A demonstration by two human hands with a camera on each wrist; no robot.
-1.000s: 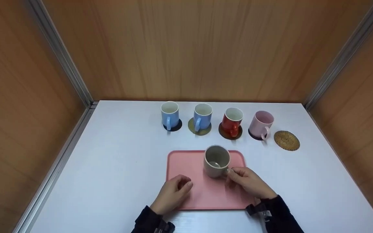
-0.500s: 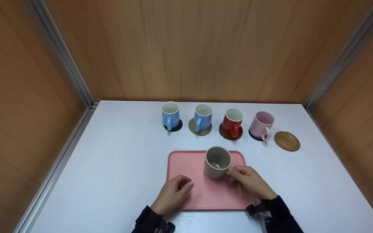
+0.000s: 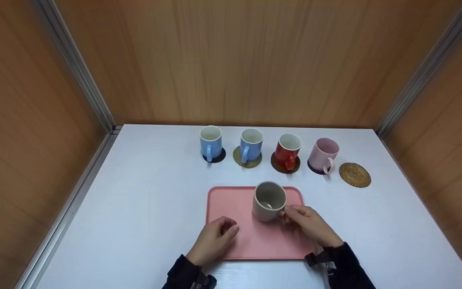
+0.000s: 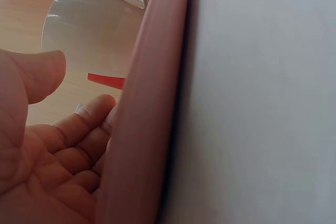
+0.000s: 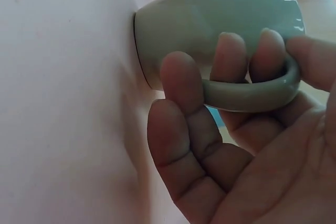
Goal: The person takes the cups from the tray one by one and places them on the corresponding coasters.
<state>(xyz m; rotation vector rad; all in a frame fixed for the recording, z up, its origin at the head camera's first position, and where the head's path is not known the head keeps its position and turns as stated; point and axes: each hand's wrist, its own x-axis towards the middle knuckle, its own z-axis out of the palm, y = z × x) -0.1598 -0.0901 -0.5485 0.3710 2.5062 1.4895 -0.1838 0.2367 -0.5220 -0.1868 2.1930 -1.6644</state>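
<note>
A grey-green mug [image 3: 264, 212] stands upright on the pink tray [image 3: 247, 249], right of its middle and toward the far side. My right hand [image 3: 313, 226] grips the mug by its handle. In the right wrist view, two fingers pass through the handle [image 5: 252, 95], the thumb lies at the top of it, and the other fingers sit below. The mug's base is at the tray surface. At the tray's near left edge is my left hand [image 3: 213, 241], fingers loosely bent, thumb apart from them, holding nothing. The left wrist view shows its palm [image 4: 47, 182] beside the tray rim.
Behind the tray, two blue mugs [image 3: 211, 145] [image 3: 251, 146], a red mug [image 3: 286, 154] and a pink mug [image 3: 321, 158] stand in a row on coasters. A woven coaster [image 3: 355, 175] lies at the right end with nothing on it. Wooden walls [image 3: 231, 64] enclose the white table [image 3: 142, 192].
The mug has shifted very slightly to the right and nearer, with my right fingers adjusting at its handle. The left hand has stayed in place.
</note>
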